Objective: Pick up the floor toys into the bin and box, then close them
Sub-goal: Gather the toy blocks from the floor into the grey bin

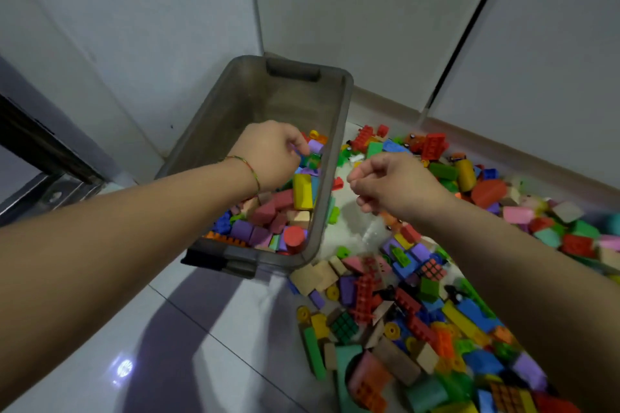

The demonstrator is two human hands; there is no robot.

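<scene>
Head view: left hand (271,154) over grey translucent plastic bin (285,104), right hand (392,184) above scattered multicoloured toy blocks (369,292); both curled, contents indeterminable.

Dim, bluish indoor light — a small glare spot on the glossy floor tiles (124,368), soft arm shadows beside it, wide-angle bending and blur toward the edges.

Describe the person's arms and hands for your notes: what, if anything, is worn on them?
No sleeves or gloves are in view on either arm. At the wrist of the left hand sits a thin, thread-like bracelet with gold, green and red in it. The right hand shows no ring, watch or band.
</scene>
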